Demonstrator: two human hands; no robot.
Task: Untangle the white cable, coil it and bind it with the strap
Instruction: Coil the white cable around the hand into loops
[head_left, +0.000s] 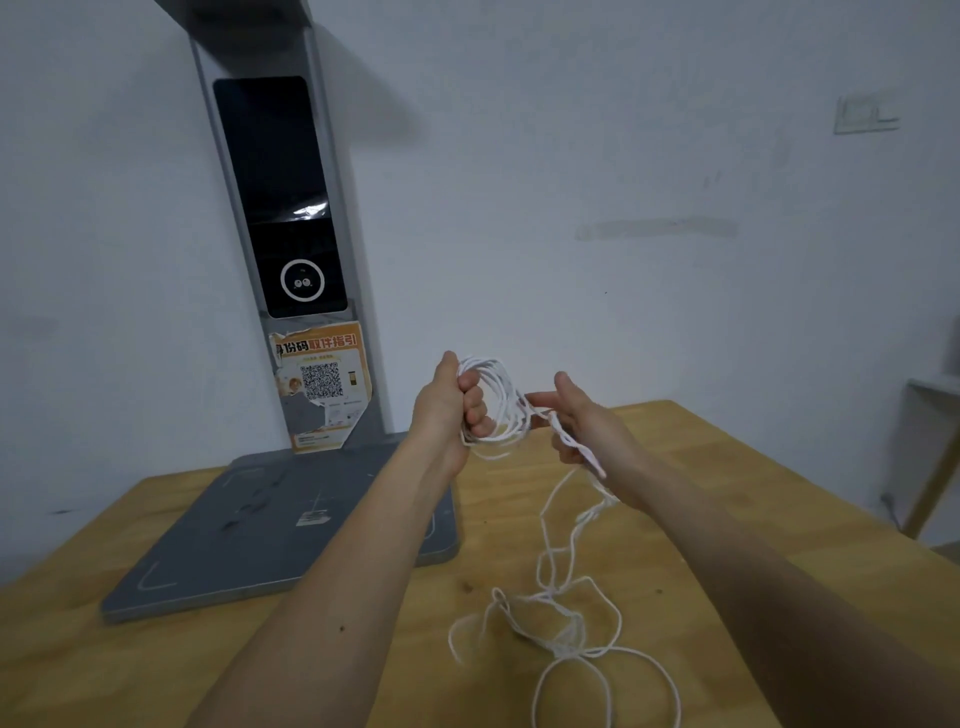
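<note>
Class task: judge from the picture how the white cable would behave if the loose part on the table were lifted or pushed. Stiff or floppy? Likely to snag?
The white cable is probably floppy: it hangs slack from the right hand and lies in wavy loops on the table. It looks light. Its crossed loops would likely snag or drag together. The coil in the left hand may spring loose if released.

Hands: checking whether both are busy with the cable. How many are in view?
2. The left hand grips the coiled loops of the white cable above the table; the right hand feeds the loose strand beside it.
</note>
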